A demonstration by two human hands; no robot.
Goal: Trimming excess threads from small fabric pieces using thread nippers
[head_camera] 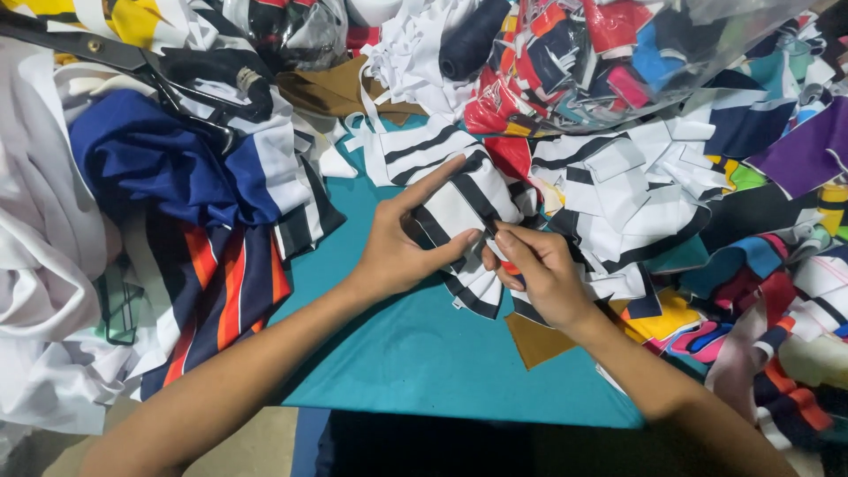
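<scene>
My left hand pinches a black-and-white striped fabric piece, thumb under its edge and forefinger stretched along its top. My right hand meets it from the right, fingertips closed on the same striped piece, with a small red object partly hidden under the fingers. Both hands work over a teal cloth that covers the table.
Large black scissors lie at the upper left on a heap of blue, white and orange-striped garments. A clear plastic bag of coloured scraps sits at the top right. Loose striped cuttings and coloured offcuts pile on the right.
</scene>
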